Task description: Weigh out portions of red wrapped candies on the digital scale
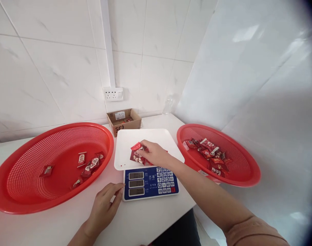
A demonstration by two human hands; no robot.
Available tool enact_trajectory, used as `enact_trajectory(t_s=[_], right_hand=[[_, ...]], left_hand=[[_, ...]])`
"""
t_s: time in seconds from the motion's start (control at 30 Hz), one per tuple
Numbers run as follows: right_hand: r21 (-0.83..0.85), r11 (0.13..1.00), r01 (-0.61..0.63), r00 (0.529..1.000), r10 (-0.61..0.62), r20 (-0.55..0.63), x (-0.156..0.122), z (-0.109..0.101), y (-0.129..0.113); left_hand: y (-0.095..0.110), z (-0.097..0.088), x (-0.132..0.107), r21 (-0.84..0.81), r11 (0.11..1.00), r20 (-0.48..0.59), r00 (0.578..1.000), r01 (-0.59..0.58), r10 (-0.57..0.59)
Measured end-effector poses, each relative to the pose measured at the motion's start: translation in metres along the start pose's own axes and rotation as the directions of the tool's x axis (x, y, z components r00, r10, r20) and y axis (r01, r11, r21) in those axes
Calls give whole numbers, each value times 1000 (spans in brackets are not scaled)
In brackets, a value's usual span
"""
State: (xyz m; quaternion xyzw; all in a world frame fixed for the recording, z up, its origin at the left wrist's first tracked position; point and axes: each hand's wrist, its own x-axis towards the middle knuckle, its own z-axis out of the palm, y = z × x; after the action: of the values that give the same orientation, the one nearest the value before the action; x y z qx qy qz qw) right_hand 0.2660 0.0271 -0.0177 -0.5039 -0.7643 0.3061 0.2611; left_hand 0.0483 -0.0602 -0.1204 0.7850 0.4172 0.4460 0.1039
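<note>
My right hand (pixel 154 152) is over the white pan (pixel 158 136) of a digital scale, its fingers closed on red wrapped candies (pixel 137 153). More red wrappers lie under the hand, partly hidden by it. My left hand (pixel 106 205) rests near the left front edge of the scale's blue panel (pixel 151 184). Its thumb and fingertips are drawn together; whether anything tiny sits between them I cannot tell. The panel has three small displays on the left and a keypad on the right.
A big red basket (pixel 55 201) with several wrapped candies stands on the left. Another red basket (pixel 244 177), holding more candies, is on the right. Behind the scale are a cardboard box (pixel 124 124) and a clear glass or jar (pixel 168 104) by the tiled wall.
</note>
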Motion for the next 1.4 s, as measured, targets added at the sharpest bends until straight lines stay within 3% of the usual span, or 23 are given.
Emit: enact_trajectory(t_s=[0.23, 0.37, 0.43, 0.6, 0.77, 0.9, 1.07, 1.23, 1.4], right_hand=[[87, 996, 10, 973, 11, -229, 6, -18, 20], [-62, 995, -80, 980, 67, -188, 6, -23, 33], [-153, 984, -86, 970, 47, -239, 1, -25, 35], [-132, 989, -71, 876, -2, -483, -35, -40, 32], [-109, 966, -236, 775, 120, -620, -83, -54, 43], [-171, 901, -399, 732, 201, -650, -107, -53, 64], [-235, 820, -522, 736, 294, -609, -116, -46, 85], [-316, 704, -636, 714, 381, -587, -112, -40, 86], [-384, 644, -662, 722, 409, -558, -107, -41, 83]], left_hand=[[0, 0, 0, -8, 1000, -5, 1000, -20, 20], [3, -1, 2, -7, 1000, -8, 1000, -28, 28], [3, -1, 2, -6, 1000, -10, 999, -31, 31], [2, -3, 3, -2, 999, -12, 999, -42, 42], [3, -4, 3, -1, 999, -12, 999, -47, 47], [5, -2, 3, -7, 999, -9, 999, -44, 44], [3, -1, 1, -12, 999, 7, 999, -39, 39], [3, 1, 2, -8, 1000, 10, 1000, -26, 26], [8, -3, 5, 10, 998, 11, 998, -58, 58]])
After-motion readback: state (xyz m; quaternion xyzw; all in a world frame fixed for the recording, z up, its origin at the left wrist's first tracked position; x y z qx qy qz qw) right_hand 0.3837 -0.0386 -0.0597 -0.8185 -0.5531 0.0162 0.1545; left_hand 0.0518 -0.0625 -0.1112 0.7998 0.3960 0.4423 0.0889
